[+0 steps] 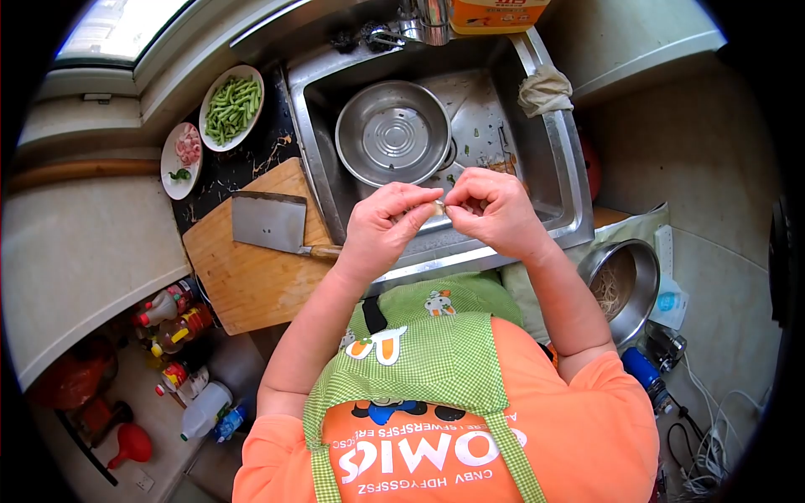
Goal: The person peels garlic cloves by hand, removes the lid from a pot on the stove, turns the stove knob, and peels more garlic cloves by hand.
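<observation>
Over the front edge of the sink, my left hand [387, 228] and my right hand [496, 213] meet fingertip to fingertip. Between them is a small pale piece that looks like a garlic clove [439, 207], pinched by thumb and forefinger on both sides and partly hidden. Behind my hands, a round steel basin [394, 134] sits in the steel sink [579, 180]. To the left, a cleaver [270, 221] lies on a wooden cutting board [251, 289], its handle close to my left wrist.
A bowl of cut green beans [233, 111] and a plate [173, 151] with chopped pinkish meat and green pieces stand at the back left. A cloth [545, 90] hangs on the sink's right rim. A steel pot [646, 272] stands at right; bottles [178, 327] are at lower left.
</observation>
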Demonstrator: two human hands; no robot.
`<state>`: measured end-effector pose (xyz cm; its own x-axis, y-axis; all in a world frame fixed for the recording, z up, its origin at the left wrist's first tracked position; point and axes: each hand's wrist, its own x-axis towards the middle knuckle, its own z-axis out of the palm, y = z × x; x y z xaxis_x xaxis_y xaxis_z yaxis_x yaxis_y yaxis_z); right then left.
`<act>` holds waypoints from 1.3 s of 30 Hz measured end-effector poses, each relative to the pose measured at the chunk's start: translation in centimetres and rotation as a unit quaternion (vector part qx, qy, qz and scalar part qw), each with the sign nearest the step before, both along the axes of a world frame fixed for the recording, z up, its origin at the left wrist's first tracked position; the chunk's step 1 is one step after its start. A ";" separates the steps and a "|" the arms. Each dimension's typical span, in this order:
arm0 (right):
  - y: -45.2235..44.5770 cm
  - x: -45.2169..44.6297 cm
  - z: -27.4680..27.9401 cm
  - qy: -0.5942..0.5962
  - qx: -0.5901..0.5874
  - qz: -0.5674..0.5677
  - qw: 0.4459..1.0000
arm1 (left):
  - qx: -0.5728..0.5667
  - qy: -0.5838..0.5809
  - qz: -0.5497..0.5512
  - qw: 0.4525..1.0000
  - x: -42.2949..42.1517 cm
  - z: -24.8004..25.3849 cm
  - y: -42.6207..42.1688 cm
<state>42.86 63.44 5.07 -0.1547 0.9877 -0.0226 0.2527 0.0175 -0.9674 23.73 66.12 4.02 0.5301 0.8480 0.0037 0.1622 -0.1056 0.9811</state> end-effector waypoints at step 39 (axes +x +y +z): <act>-1.3 -1.9 0.1 0.010 0.082 -0.130 0.988 | -0.422 -0.206 0.113 0.876 0.7 1.2 -1.5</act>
